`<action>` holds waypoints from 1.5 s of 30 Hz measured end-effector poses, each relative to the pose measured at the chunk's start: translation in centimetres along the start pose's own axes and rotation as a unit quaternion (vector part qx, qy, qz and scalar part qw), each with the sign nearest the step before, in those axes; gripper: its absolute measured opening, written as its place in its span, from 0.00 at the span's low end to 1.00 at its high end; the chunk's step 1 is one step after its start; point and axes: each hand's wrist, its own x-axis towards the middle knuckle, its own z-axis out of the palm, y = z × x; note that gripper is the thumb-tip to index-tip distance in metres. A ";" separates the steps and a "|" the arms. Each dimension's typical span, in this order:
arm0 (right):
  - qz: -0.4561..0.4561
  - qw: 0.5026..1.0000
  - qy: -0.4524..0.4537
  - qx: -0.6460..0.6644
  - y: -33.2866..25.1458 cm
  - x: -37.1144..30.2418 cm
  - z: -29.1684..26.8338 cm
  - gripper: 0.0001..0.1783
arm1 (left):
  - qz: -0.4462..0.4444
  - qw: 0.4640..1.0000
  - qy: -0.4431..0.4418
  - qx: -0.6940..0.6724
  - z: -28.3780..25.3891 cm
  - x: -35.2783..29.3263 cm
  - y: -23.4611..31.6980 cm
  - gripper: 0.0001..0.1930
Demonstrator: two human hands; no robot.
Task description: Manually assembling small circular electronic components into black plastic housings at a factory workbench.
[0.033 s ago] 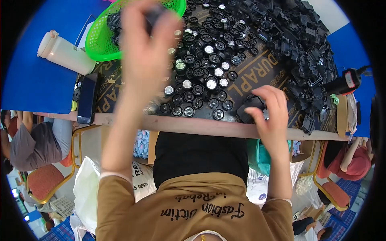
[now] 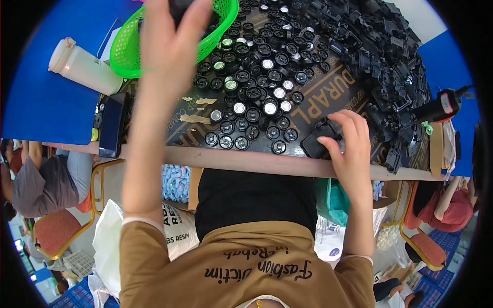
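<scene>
Up at the far left, my left hand (image 2: 172,46) is over the green perforated basket (image 2: 120,56), smeared by motion. A black plastic part (image 2: 179,9) shows between its thumb and fingers, too blurred to tell its exact kind. My right hand (image 2: 352,141) is by the near table edge, thumb and fingers curled around the end of a boxy black plastic part (image 2: 314,143). Small black wheels (image 2: 251,114), several with silver centres, lie spread in the middle, left of that part. Behind my right hand rises a big heap of black plastic parts (image 2: 395,77).
A white bottle (image 2: 82,66) and a dark phone (image 2: 112,126) are at the left. On the right stands a black power-tool-like object (image 2: 436,105) with a cord. A pale padded edge (image 2: 231,156) runs along the table front. People sit at both sides.
My left hand has moved left and farther away, over the basket, with the black part. More wheels and torn tan patches on the tabletop are uncovered. My right hand has barely shifted.
</scene>
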 end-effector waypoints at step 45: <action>0.095 0.987 0.013 0.132 10.0 8.3 5.1 0.09 | -0.124 0.949 -0.196 -0.213 4.7 -11.6 5.8 0.30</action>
